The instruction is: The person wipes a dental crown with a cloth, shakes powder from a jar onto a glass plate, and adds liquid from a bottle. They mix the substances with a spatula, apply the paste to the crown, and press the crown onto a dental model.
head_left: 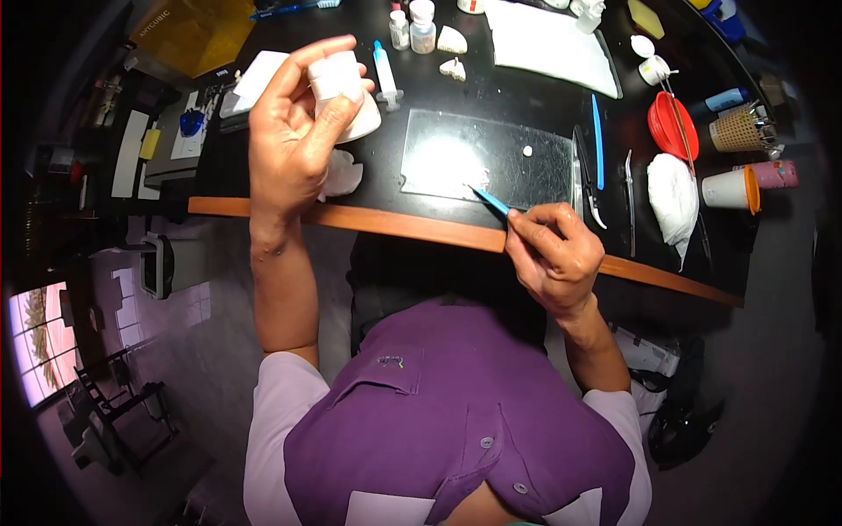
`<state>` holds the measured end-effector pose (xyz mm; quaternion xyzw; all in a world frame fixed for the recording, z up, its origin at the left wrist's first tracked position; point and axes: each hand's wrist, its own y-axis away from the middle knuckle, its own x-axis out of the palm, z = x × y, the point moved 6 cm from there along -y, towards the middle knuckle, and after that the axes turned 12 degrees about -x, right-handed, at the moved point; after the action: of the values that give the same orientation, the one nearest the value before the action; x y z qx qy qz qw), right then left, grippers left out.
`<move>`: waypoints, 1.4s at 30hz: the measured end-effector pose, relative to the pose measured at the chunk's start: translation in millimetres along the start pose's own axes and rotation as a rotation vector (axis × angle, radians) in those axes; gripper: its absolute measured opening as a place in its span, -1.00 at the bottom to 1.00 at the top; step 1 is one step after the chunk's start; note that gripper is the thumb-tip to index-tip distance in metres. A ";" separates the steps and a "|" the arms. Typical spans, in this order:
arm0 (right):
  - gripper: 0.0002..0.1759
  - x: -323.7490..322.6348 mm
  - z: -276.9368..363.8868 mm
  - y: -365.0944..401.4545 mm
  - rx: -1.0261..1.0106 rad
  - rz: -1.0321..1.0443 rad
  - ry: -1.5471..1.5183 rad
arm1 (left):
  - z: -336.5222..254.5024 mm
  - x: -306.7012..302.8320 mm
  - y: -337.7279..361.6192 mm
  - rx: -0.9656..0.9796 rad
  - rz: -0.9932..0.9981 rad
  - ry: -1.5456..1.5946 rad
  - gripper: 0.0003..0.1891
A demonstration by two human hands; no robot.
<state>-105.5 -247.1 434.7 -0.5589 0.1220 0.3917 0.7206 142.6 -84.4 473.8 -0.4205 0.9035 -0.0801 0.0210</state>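
My left hand (294, 145) is raised above the left part of the black table, its fingers wrapped round a small white plastic bottle (333, 77). Low over the table edge, my right hand (557, 254) pinches a slim blue stick (493, 202). The stick's tip comes down at the lower edge of a clear glass slab (526, 180), where bright glare hides detail. A small white dab (527, 151) sits on the slab's right half. Just below my left hand lies a crumpled white tissue (342, 174).
Behind the slab are a syringe (384, 74), small bottles (423, 31), cream tooth-shaped plaster pieces (452, 39) and a white pad (553, 48). To the right lie tweezers (589, 184), a metal probe (629, 197), a red bowl (671, 127), a white cloth (674, 197) and a cup (728, 191).
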 end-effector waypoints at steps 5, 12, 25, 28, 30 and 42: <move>-0.75 -0.8 -4.3 3.4 0.027 -0.089 -0.044 | 4.2 -33.1 -38.5 0.112 -0.101 -0.242 -0.55; -0.75 -1.6 -6.2 5.0 0.068 -0.122 -0.078 | 16.4 -51.3 -134.0 0.211 -0.272 -0.730 -0.62; -0.76 -3.1 -4.9 6.7 0.081 -0.133 -0.055 | 60.2 -51.6 -198.5 -0.041 -0.184 -1.062 -0.36; -0.76 -3.2 -5.0 6.3 0.077 -0.140 -0.038 | 49.5 -61.7 -220.2 -0.146 -0.193 -0.956 -0.23; -0.76 -3.1 -5.2 7.1 0.094 -0.154 -0.040 | 34.6 -67.9 -245.3 -0.201 -0.262 -0.782 -0.16; -0.71 5.9 -11.7 6.0 0.097 -0.184 0.044 | 7.5 -42.9 -304.4 0.026 -0.330 -0.741 -0.74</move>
<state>-102.7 -254.7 422.8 -0.5405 0.1046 0.3051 0.7771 401.4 -245.4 514.5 -0.5601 0.7541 0.0629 0.3373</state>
